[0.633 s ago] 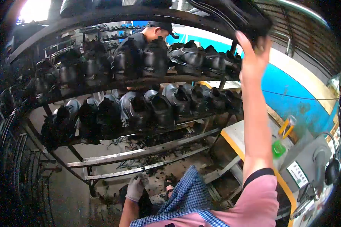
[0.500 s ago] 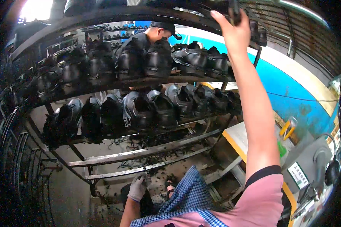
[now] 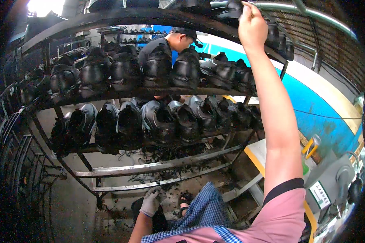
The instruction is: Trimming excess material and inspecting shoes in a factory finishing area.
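My bare right hand [image 3: 253,30] is raised to the top level of a dark metal rack, its fingers closed at the edge of a black shoe [image 3: 230,14]. That shoe is partly cut off by the picture's upper edge. Low down in front of me, my left hand [image 3: 151,201] wears a pale glove with darkened fingertips. Its fingers are curled, and whatever they may hold is hidden. Black shoes [image 3: 156,69] line the middle shelf [image 3: 150,94], heels toward me. More black shoes [image 3: 160,117] stand on the shelf below.
Bare metal rails [image 3: 150,167] cross the rack's bottom, with dark scraps [image 3: 170,156] on the floor behind. A person [image 3: 164,46] in a dark cap is beyond the rack. On the right are a yellow-edged table [image 3: 255,156] and a grey machine [image 3: 332,174].
My right hand has shifted slightly, its thumb and fingers now closer together at the shoe. The view has moved, so the rack sits lower and farther right. My left hand stays low.
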The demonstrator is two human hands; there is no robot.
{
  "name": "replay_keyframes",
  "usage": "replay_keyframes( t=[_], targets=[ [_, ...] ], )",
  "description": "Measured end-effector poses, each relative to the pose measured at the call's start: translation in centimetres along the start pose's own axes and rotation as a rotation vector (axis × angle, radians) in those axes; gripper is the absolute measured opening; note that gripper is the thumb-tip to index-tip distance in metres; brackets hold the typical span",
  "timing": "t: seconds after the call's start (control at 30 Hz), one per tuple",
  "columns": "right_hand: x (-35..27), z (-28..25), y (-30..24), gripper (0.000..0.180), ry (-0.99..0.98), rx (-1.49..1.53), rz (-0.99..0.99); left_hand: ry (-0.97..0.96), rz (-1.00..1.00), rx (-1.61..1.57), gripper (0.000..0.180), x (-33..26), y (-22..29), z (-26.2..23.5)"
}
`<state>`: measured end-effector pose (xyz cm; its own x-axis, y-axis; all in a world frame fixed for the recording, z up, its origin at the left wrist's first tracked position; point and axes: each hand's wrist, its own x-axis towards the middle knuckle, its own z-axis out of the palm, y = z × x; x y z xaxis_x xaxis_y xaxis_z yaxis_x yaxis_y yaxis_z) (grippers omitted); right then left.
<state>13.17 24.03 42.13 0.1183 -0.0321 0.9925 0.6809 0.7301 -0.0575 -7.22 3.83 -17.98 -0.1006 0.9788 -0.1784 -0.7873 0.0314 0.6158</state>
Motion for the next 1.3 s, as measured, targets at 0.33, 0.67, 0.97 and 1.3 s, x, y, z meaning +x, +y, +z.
replay_keyframes(
  t=[0.33, 0.67, 0.97, 1.3],
  targets=[
    [0.2, 2.8, -8.7, 0.098, -0.370, -0.150, 0.291, -0.064, -0.091, -0.094, 0.024, 1.1, -1.0, -0.6],
    [-2.8, -1.7, -6.5, 0.053, 0.050, 0.437, 0.253, -0.110, 0.118, 0.247, 0.024, 3.7, -3.7, -7.3],
    [-17.4, -17.4, -3.2, 0.035, 0.046, 1.134, 0.671, -0.284, -0.151, -0.240, 0.062, -4.5, 2.6, 6.3],
    [-39.3, -19.4, -3.7, 0.064, -0.887, 0.852, 1.341, -0.268, -0.217, 0.288, 0.080, -8.8, 1.8, 9.5]
  ],
)
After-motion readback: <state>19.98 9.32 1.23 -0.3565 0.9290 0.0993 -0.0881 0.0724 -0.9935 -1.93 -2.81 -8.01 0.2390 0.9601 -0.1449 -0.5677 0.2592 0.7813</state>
